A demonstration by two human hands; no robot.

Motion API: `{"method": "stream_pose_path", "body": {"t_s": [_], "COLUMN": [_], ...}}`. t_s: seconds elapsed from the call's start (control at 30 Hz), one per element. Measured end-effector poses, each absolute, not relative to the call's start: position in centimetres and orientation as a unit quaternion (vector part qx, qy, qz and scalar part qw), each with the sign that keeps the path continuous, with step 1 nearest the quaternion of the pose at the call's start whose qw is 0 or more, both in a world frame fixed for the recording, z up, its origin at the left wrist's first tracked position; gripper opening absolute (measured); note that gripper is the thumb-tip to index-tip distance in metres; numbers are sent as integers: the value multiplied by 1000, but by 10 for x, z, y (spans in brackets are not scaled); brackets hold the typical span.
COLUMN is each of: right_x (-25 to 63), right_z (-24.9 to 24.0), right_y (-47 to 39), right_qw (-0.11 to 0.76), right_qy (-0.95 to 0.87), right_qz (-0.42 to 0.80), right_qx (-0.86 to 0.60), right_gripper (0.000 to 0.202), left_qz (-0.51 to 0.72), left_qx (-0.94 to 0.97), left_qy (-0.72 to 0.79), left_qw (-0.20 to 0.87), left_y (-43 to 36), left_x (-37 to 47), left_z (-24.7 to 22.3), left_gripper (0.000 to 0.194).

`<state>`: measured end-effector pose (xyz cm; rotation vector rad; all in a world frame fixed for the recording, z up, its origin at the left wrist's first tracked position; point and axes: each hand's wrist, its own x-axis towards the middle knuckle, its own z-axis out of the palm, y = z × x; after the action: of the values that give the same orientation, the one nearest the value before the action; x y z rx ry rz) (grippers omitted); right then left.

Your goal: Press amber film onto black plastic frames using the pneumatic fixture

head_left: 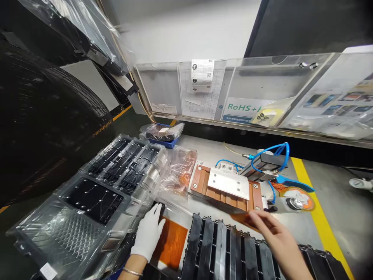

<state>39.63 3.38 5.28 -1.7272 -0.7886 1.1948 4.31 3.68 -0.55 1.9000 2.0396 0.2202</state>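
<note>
My left hand (148, 232), in a white glove, has its fingers and thumb on a dark black part (159, 209) that is mostly hidden under it. Beneath and beside that hand lies an orange-brown sheet (172, 243). My right hand (272, 229) is bare and pinches a thin amber piece of film (243, 218) between thumb and fingers. The film hovers over the far edge of a row of long black plastic parts (230, 249). Just beyond stands a brown fixture (201, 181) with a silver metal plate (229, 184) on top.
Clear plastic trays (107, 245) holding black panels are stacked at left. A plastic bag (179, 171) lies beside them, with a blue bin (166, 143) behind. Blue air hoses (287, 155) and a metal-capped container (294, 203) stand right of the fixture. Document holders (201, 105) line the back.
</note>
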Motion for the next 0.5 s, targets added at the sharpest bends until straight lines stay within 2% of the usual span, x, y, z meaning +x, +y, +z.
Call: {"method": "stream_pose_path", "body": {"t_s": [0.07,0.13,0.2,0.27,0.33,0.5], "right_x": [387,376,366,358,354,369], "right_z": [55,56,59,63,67,62], "right_y": [34,33,33,35,37,37], "right_qw": [371,323,296,287,286,263], "right_qy": [-399,-466,-512,-534,-537,-526], "right_qz": [523,545,541,532,533,559], "right_qx": [-655,-618,-598,-591,-587,-584], "right_gripper": [45,36,31,28,26,29], "left_qz": [141,191,186,146,98,48], "left_qx": [683,679,653,641,661,724], "left_qy": [677,612,549,507,490,501], "left_qw": [233,357,488,558,560,471], "left_y": [45,53,61,69,75,86], "left_x": [64,90,118,142,160,174], "left_z": [16,44,71,89,97,90], "left_gripper": [37,29,26,25,22,21]}}
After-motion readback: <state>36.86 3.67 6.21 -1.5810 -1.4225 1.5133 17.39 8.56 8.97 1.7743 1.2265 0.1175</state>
